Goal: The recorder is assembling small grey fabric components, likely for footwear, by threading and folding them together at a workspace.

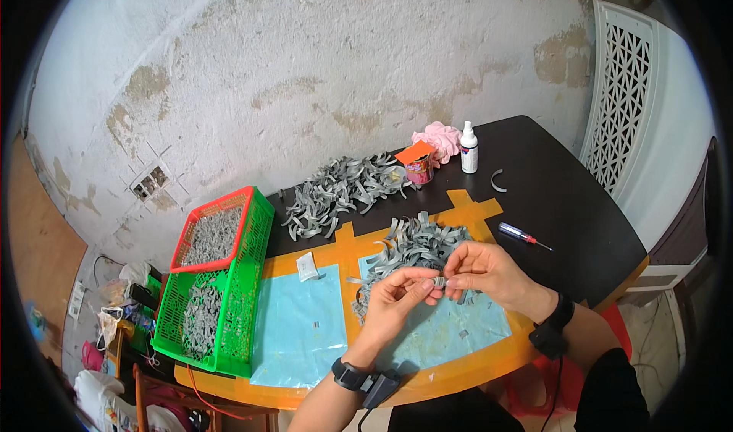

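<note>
My left hand (395, 300) and my right hand (482, 273) meet over the near side of the table. Thumb and fingers of both pinch a small grey ribbed piece (439, 282) between them; its exact kind is too small to tell. Just beyond my fingers lies a heap of grey curved strips (420, 242), spread partly over a light blue sheet (477, 317). A second, larger pile of similar grey strips (343, 191) rests farther back on the dark tabletop.
At the left, a green basket (262, 226) holds small grey pieces, with a red-rimmed basket (249, 218) on it. A screwdriver (519, 233), a single curved strip (498, 181), a white bottle (469, 153), a can (419, 174) and pink cloth (441, 138) lie or stand right and back.
</note>
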The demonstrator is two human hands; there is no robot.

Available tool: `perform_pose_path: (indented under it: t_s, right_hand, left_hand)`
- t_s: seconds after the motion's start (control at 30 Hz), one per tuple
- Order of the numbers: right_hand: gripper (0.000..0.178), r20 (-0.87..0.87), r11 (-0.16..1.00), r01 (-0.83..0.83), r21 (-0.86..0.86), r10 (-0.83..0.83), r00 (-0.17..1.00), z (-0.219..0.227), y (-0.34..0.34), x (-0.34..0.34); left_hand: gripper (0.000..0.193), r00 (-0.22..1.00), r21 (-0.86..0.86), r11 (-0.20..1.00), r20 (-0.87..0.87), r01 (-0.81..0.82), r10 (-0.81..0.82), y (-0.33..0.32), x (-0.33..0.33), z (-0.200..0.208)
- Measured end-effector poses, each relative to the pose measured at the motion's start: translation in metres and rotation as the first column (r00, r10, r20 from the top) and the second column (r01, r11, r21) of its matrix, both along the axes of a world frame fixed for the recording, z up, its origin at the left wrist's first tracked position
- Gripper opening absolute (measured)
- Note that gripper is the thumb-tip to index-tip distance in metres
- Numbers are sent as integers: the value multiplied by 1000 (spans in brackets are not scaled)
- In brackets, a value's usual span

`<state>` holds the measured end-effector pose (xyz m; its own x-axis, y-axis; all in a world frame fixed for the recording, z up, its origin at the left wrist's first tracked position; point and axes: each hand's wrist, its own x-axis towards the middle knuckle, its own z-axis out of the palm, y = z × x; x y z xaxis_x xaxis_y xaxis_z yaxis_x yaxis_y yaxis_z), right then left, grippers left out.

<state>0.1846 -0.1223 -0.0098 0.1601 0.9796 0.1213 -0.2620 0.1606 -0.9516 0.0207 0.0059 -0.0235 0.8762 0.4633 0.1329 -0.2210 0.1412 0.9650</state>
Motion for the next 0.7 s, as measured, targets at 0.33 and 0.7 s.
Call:
perform_pose_path:
  t_s: [0.33, 0.7]
  right_hand:
    - [14, 34, 1000, -19, 3, 19, 999, 1, 0, 3]
    - [16, 1, 1000, 5, 15, -5, 1000, -2, -1, 0]
  left_hand:
    - [14, 1000, 36, 999, -23, -1, 2, 1, 2, 0]
    - [20, 999, 38, 999, -48, 25, -23, -2, -5, 6]
